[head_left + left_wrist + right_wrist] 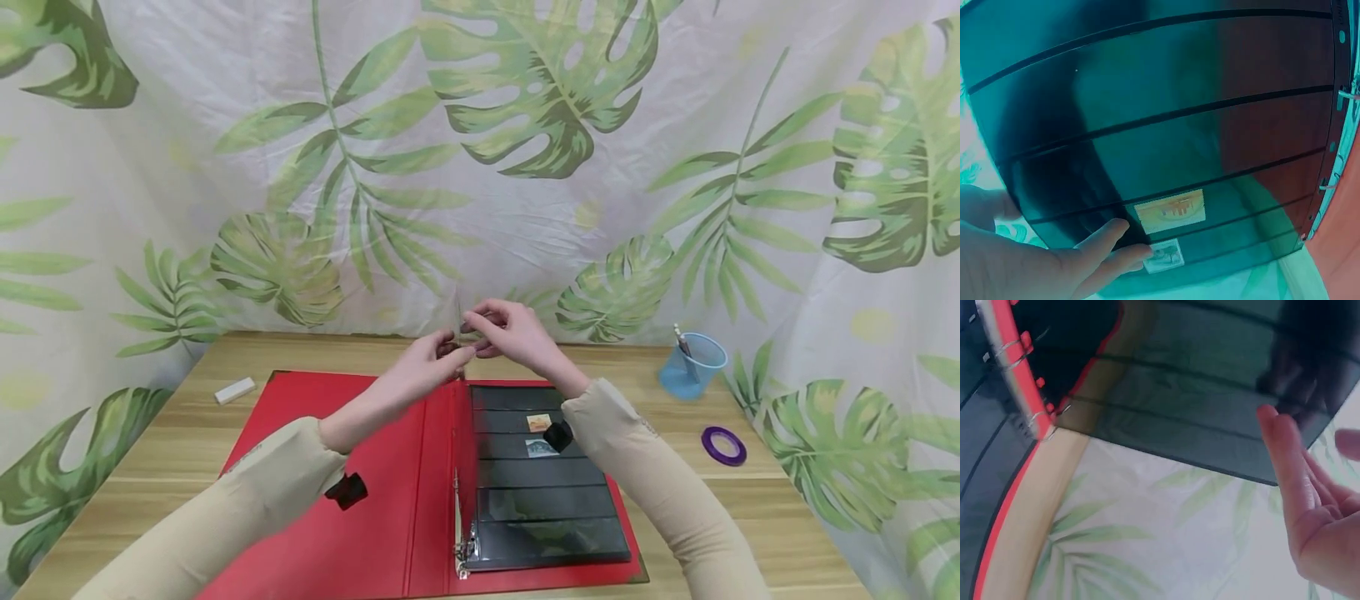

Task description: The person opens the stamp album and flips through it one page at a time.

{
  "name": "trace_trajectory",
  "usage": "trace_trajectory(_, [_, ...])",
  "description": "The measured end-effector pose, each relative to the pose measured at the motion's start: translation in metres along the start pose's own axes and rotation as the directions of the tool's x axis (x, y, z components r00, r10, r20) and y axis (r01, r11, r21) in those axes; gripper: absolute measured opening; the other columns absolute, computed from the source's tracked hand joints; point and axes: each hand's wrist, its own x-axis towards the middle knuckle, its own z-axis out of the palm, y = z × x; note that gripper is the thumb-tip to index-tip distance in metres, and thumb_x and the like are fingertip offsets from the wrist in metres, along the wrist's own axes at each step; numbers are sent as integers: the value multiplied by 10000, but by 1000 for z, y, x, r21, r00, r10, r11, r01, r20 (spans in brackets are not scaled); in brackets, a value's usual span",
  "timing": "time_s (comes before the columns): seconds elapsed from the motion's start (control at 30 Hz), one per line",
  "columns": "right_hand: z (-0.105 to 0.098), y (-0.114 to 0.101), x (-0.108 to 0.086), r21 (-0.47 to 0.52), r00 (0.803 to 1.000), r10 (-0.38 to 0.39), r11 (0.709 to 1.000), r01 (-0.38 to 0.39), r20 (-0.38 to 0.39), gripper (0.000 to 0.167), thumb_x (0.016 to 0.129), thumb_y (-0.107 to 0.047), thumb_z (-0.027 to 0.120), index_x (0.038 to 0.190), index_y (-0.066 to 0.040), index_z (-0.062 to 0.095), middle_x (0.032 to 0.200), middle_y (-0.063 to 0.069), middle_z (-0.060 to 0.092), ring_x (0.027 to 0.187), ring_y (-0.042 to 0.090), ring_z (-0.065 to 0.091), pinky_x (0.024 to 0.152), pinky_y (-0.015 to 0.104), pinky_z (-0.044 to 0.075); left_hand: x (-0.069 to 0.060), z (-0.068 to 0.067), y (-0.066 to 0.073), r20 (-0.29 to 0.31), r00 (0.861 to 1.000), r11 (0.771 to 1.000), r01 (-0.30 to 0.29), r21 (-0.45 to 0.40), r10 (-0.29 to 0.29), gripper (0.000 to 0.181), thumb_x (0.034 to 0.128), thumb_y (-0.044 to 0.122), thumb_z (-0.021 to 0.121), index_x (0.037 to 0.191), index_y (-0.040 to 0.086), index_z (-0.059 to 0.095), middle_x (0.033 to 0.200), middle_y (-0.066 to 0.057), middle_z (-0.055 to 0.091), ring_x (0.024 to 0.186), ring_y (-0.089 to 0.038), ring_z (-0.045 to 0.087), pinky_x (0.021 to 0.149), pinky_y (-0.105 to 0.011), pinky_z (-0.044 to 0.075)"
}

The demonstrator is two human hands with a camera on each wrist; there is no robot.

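Note:
A red album (352, 492) lies spread on the table, with a dark pocket page (547, 475) flat on its right side. Another page, dark and translucent (1154, 150), stands raised and nearly edge-on in the head view. My left hand (427, 362) grips its outer edge, the fingers over the face and the thumb side behind. Two stamps show at those fingertips, one orange-yellow (1175, 212), one grey (1167, 256). From the other side, my right hand (521, 337) has its fingers (1285, 444) extended at the page (1197, 437) near a corner; whether they touch it I cannot tell.
A white block (235, 391) is left of the album. On the right stand a blue mesh cup (684, 379) with pens and, nearer, a purple ring-shaped roll (708, 446). Metal rings (463, 550) line the album's spine. A leaf-print cloth (525, 225) hangs behind the table.

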Motion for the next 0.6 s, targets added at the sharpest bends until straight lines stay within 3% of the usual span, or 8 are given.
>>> trace_trajectory(0.1, [-4,13,-5,12,998,-41,999,41,38,347,1029,-282,536,1275,-49,613,1233,173,689,1026,296,730,875,400,600,-4,-9,-5,-34,999,999,5,39,-4,618,999,149,377,1537,-94,195,1471,-292,431,1220,-294,516,1005,-398,475])
trace_trajectory(0.2, [-10,34,-13,-57,996,-87,994,89,37,350,1030,-260,537,1306,-56,604,1261,152,680,1129,313,684,938,393,574,-11,-22,-13,-54,998,993,-6,118,12,584,980,98,327,1526,-91,241,1457,-293,435,1225,-304,481,984,-410,431])
trace_trajectory(0.27, [-15,49,-21,-106,995,-92,990,95,25,352,1024,-261,549,1318,-75,604,1284,143,670,1175,303,658,967,397,556,-18,-32,-21,-55,998,990,-23,136,31,554,990,77,315,1514,-98,265,1524,-286,381,1346,-316,411,1064,-441,396])
trace_trajectory(0.43, [-30,89,-42,-165,998,-56,985,59,23,409,1017,-233,562,1376,-38,552,1371,185,609,1251,317,606,1020,444,515,-33,-53,-41,-29,998,995,-58,86,60,540,981,18,306,1497,-132,262,1496,-331,400,1363,-381,416,1072,-435,419])
trace_trajectory(0.6, [-46,130,-59,-205,998,-4,979,18,68,528,1017,-259,562,1462,-2,443,1496,223,478,1391,389,463,1129,539,397,-48,-69,-63,-15,1000,996,26,86,-25,588,994,26,301,1526,-146,119,1568,-355,241,1462,-465,268,1120,-542,377])
